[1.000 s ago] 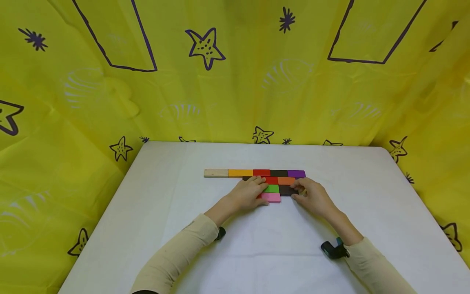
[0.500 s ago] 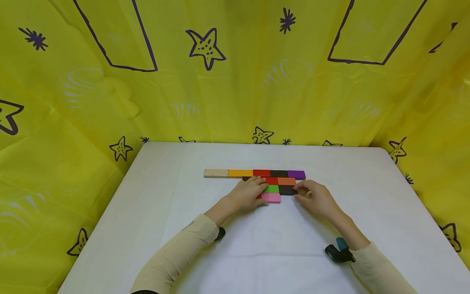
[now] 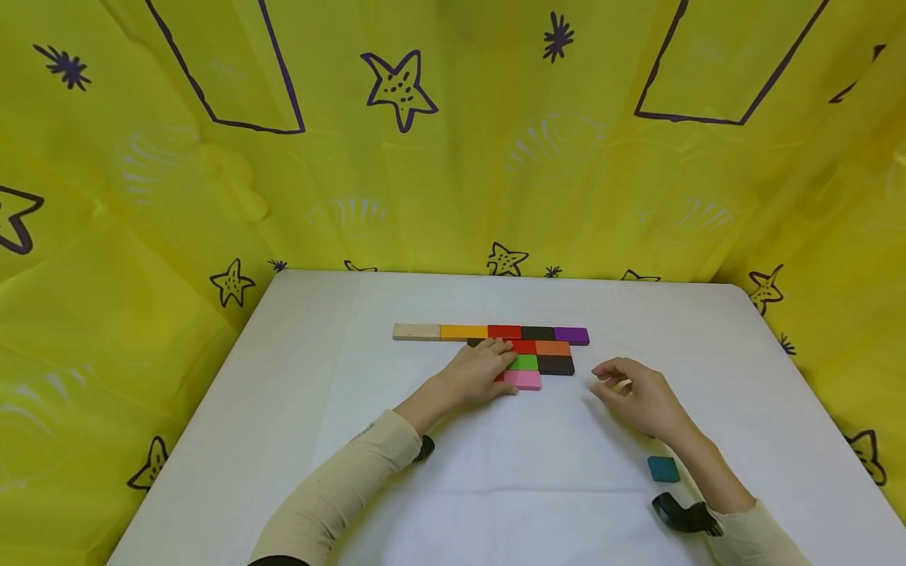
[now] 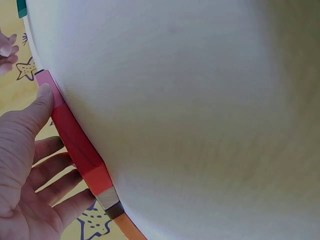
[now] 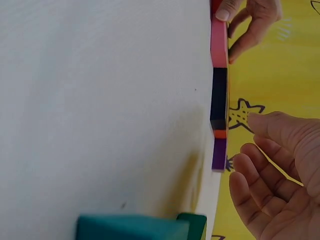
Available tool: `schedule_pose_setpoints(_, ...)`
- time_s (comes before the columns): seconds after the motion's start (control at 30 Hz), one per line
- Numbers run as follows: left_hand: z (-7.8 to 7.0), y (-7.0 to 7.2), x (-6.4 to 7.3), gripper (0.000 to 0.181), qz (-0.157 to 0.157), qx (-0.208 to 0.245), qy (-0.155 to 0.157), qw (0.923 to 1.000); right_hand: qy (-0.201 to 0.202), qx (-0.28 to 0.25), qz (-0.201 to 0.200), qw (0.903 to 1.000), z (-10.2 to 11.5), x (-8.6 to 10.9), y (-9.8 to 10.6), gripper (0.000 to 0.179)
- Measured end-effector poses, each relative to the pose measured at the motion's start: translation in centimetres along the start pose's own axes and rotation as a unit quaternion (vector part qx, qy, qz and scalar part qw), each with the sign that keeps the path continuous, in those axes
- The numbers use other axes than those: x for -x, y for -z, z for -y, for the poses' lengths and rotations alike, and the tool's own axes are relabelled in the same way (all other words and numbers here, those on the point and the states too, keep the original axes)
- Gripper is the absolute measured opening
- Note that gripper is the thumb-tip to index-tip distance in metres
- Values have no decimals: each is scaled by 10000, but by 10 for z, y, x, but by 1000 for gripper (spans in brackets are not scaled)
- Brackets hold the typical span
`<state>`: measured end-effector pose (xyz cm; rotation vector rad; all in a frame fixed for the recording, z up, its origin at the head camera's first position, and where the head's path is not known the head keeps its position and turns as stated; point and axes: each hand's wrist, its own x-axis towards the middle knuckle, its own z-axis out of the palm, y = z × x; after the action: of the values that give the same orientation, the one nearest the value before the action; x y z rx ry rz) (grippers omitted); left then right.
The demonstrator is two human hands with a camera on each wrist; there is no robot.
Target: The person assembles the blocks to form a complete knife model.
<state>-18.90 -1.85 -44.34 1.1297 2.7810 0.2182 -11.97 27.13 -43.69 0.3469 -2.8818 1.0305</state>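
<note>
My left hand (image 3: 477, 371) rests on the left part of a stepped set of coloured wooden blocks, covering some of them. In the left wrist view its thumb touches the near edge by the pink block (image 4: 46, 80) and the red blocks (image 4: 75, 135), with the fingers reaching beyond. The green block (image 3: 524, 362) and dark block (image 3: 555, 365) show right of it. My right hand (image 3: 644, 397) is apart from the dark block, raised to its right, fingers loosely curled around nothing. A teal block (image 3: 663, 469) lies near the right wrist.
The far row runs from a natural-wood block (image 3: 416, 332) through yellow, red and dark to a purple block (image 3: 571, 336). An orange block (image 3: 553, 348) sits before it. In the right wrist view a green block (image 5: 195, 222) stands beside the teal one. A yellow curtain (image 3: 453, 181) borders the white table (image 3: 340, 440).
My right hand has let go of the dark block and moved right and nearer. The teal block by the wrist is now uncovered. My left hand stays in place.
</note>
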Motion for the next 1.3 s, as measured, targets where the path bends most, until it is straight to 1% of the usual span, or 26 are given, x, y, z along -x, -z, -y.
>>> schedule_pose_setpoints(0.17, 1, 0, -1, 64, 25, 12, 21, 10000, 46, 13, -205, 9998, -6, 12, 8, 23)
schedule_pose_setpoints(0.37, 0, 0, 0, 65, 86, 40, 35, 9999, 16, 132, -330, 9994, -15, 24, 18, 25)
schedule_pose_setpoints(0.63, -1, 0, 0, 64, 30, -5, 32, 10000, -272, 177, -195, 9993, -24, 39, 31, 28)
schedule_pose_setpoints(0.8, -1, 0, 0, 64, -8, -44, -2, 10000, -138, 188, -111, 9997, -31, 47, 36, 31)
schedule_pose_setpoints(0.87, 0, -1, 0, 64, -11, -63, -5, 10000, -82, 200, -11, 9998, -34, 50, 38, 33)
schedule_pose_setpoints(0.93, 0, -1, 0, 64, -7, -81, -8, 10000, -122, 190, 153, 9996, -36, 53, 39, 36)
schedule_pose_setpoints(1.03, 0, -1, 0, 64, 8, -97, -7, 10000, -361, 129, 547, 9978, -38, 55, 41, 45)
schedule_pose_setpoints(1.17, 0, -1, 0, 64, 13, -107, -8, 9999, -691, -44, 1053, 9920, -39, 57, 44, 55)
schedule_pose_setpoints(1.23, -1, -1, 0, 64, 2, -118, -10, 9999, -693, -94, 1191, 9904, -40, 57, 44, 56)
schedule_pose_setpoints(1.3, -1, -1, -1, 64, -3, -120, -13, 9999, -593, -84, 1232, 9906, -41, 57, 44, 53)
